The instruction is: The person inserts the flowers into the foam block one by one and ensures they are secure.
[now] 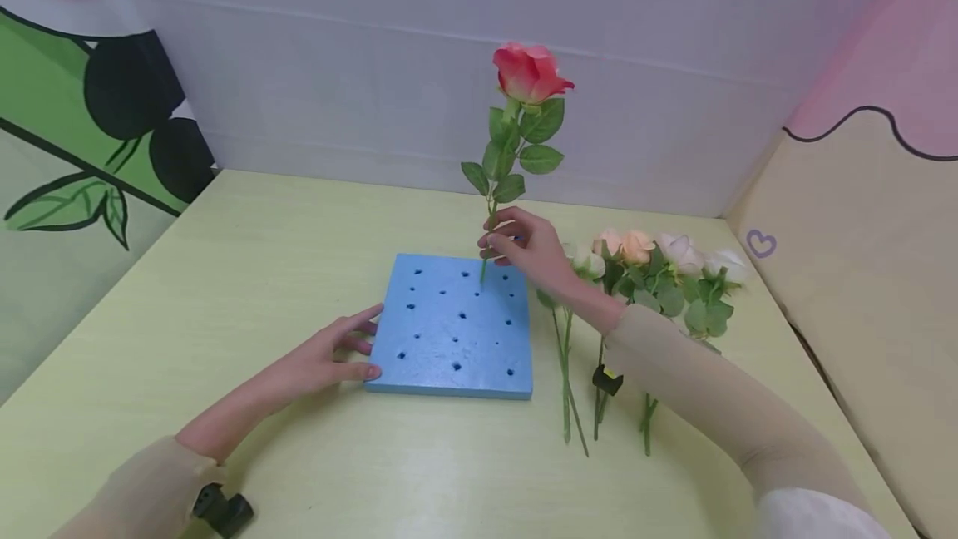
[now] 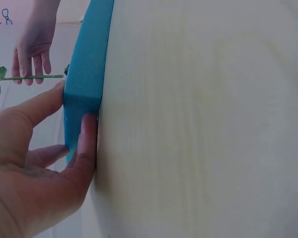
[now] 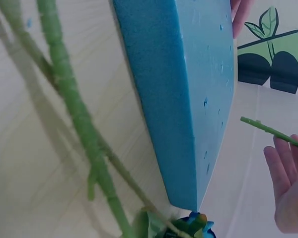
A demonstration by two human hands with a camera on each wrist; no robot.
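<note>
A pink-red rose (image 1: pixel 530 73) with green leaves stands upright, its stem (image 1: pixel 490 219) pinched in my right hand (image 1: pixel 535 252). The stem's lower end points down over the back part of a blue foam board (image 1: pixel 434 331), and in the right wrist view a gap shows between the stem tip (image 3: pixel 244 119) and the board's face. Several small holes dot the board, which lies flat on the table. My left hand (image 1: pixel 329 356) rests against the board's left side with fingers spread and thumb at the near corner; the left wrist view shows the fingertips touching its edge (image 2: pixel 84 74).
Right of the board lie several more flowers: a whitish one (image 1: pixel 587 263), peach ones (image 1: pixel 636 246), a pale pink one (image 1: pixel 679 254) and a white one (image 1: pixel 726 264), stems toward me. My right forearm passes over them. A wall (image 1: pixel 359 106) borders the table's back.
</note>
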